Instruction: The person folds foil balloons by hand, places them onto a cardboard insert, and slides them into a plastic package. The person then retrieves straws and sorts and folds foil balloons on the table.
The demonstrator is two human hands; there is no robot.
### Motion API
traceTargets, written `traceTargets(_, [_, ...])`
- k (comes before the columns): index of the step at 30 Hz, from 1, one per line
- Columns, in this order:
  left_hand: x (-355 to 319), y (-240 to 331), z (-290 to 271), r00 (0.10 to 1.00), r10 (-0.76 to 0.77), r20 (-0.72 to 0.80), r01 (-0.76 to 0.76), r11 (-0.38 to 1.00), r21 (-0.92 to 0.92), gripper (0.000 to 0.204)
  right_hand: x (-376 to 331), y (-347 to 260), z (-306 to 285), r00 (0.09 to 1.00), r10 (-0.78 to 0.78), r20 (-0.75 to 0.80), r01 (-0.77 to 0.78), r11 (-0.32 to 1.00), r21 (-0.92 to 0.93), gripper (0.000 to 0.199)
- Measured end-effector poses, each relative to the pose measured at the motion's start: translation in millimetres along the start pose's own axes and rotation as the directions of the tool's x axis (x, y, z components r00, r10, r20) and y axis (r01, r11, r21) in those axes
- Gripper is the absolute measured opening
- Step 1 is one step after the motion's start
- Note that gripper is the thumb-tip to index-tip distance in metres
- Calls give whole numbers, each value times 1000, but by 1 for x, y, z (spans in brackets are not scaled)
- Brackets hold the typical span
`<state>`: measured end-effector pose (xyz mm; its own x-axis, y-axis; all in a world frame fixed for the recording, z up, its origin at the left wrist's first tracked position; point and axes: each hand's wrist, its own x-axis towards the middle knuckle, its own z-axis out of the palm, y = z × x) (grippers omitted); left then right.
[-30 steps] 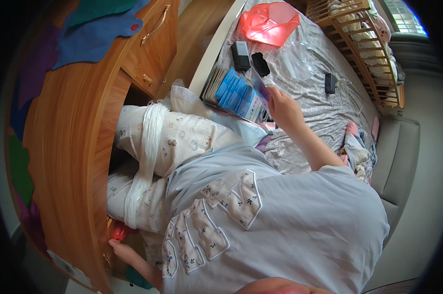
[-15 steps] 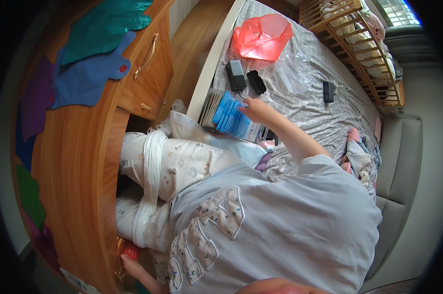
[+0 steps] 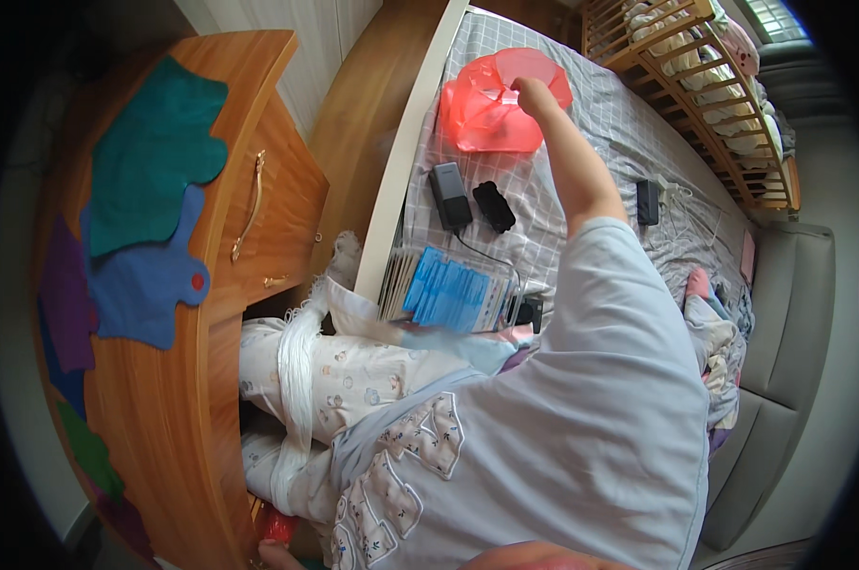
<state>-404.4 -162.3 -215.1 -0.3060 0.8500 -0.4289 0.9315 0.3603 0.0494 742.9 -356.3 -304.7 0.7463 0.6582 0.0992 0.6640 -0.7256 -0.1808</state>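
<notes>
My right hand (image 3: 532,93) is at the folds of a thin red plastic bag (image 3: 486,119) on the bed, its fingers curled closed on the bag's edge. My left hand (image 3: 277,555) shows only partly at the lower edge, by the cabinet's lower front. Its fingers close against a shiny red object (image 3: 277,525) whose kind I cannot make out. A hank of white yarn (image 3: 299,380) is looped around both my knees. Beside my legs, on the bed, a row of blue and white flat packs (image 3: 453,294) lies spread.
On the bed lie a grey and black power bank (image 3: 450,195) with a cable, a black case (image 3: 494,206), a black box (image 3: 647,201) and heaped clothes (image 3: 709,332). Coloured felt pieces (image 3: 154,157) cover part of the wooden cabinet (image 3: 168,408). A wooden crib (image 3: 695,100) stands behind the bed.
My right hand has moved from the blue packs to the red bag, which has spread out. A clear plastic sheet no longer shows on the bed. The whole view has shifted slightly.
</notes>
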Motion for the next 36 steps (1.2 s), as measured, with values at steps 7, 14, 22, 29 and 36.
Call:
traceTargets(7, [52, 19, 28, 986, 78, 144, -79, 997, 5, 5, 39, 101, 57, 911, 159, 382, -212, 972, 102, 34])
traceTargets(14, [40, -2, -8, 935, -37, 353, 85, 989, -121, 13, -15, 27, -4, 972, -54, -228, 65, 997, 40, 24])
traceTargets(22, [70, 12, -7, 609, 183, 772, -779, 319, 539, 16, -173, 97, -34, 638, 592, -491, -551, 798, 246, 12])
traceTargets(29, [51, 17, -17, 820, 93, 565, -385, 820, 424, 15, -217, 121, 2, 910, 408, 77, -413, 873, 259, 23])
traceTargets(36, [21, -15, -13, 938, 301, 170, -345, 845, 408, 15, -168, 89, 34, 895, 285, 343, -318, 947, 42, 27])
